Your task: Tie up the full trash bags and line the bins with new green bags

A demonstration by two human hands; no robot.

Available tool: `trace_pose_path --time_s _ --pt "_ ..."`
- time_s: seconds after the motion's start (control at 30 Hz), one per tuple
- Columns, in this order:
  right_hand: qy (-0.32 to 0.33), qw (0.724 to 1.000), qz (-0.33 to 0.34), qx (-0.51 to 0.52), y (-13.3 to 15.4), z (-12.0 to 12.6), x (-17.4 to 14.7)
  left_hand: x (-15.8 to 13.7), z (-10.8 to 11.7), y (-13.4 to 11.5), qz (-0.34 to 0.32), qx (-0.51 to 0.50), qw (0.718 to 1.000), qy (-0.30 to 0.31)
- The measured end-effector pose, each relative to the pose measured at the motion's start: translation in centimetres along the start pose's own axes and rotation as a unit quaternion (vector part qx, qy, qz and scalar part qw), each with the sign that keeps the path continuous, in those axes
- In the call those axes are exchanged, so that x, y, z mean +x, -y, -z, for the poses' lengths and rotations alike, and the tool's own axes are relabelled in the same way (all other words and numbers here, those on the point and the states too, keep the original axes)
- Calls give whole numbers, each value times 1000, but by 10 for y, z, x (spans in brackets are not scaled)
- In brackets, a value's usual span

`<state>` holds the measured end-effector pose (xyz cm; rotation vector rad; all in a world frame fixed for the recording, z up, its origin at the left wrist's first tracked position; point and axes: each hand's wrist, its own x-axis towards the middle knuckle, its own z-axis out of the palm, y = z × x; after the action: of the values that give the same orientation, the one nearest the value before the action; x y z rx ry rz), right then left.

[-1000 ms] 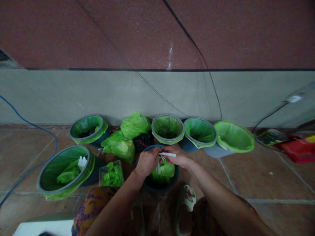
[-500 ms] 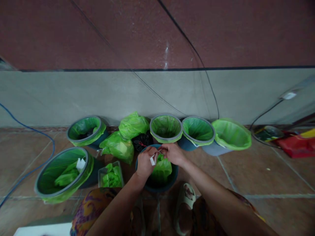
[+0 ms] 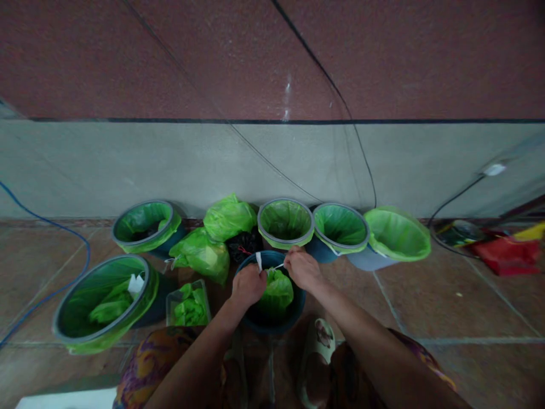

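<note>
A green plastic bag (image 3: 277, 293) hangs or sits inside a dark blue bin (image 3: 272, 328) in front of me, its top gathered. White drawstrings (image 3: 276, 266) run from the gathered top to both hands. My left hand (image 3: 249, 283) is closed on one drawstring at the bin's left side, with a white strip standing up from the fist. My right hand (image 3: 301, 268) pinches the other string over the bin's right rim. The string between the gathered neck and my right hand looks taut. Whether the bag touches the bin's bottom is hidden.
Lined bins stand along the wall: one at left (image 3: 147, 227), another at centre (image 3: 285, 222), more to the right (image 3: 342, 226). Tied green bags (image 3: 200, 258) and a black bag (image 3: 244, 245) lie between. Nearer left are a lined bin (image 3: 102, 304) and a clear box (image 3: 187, 304).
My hands have moved apart from close together above the bag. The drawstring is now stretched between them, and the bag's neck looks gathered tighter.
</note>
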<state>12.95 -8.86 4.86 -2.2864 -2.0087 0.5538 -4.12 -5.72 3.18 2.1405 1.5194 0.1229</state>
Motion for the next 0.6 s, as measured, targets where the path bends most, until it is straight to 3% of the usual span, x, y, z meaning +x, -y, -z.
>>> trace_pose_path --time_s 0.07,0.1,0.23,0.3,0.4,0.6 --pt "-3 999 30 17 -2 4 1 6 -1 1 30 -151 988 5" --pt "-1 999 45 29 -3 6 2 8 -1 0 53 -243 969 3" --pt "45 991 71 102 -2 14 1 10 0 -6 115 -540 834 -10" --pt "78 984 71 142 0 17 -1 8 0 -9 117 -585 802 -6" --pt "96 976 83 177 3 19 -5 6 -2 -11 100 -573 814 7" --pt "73 967 118 213 4 14 -4 9 -9 -6 -16 -462 885 50"
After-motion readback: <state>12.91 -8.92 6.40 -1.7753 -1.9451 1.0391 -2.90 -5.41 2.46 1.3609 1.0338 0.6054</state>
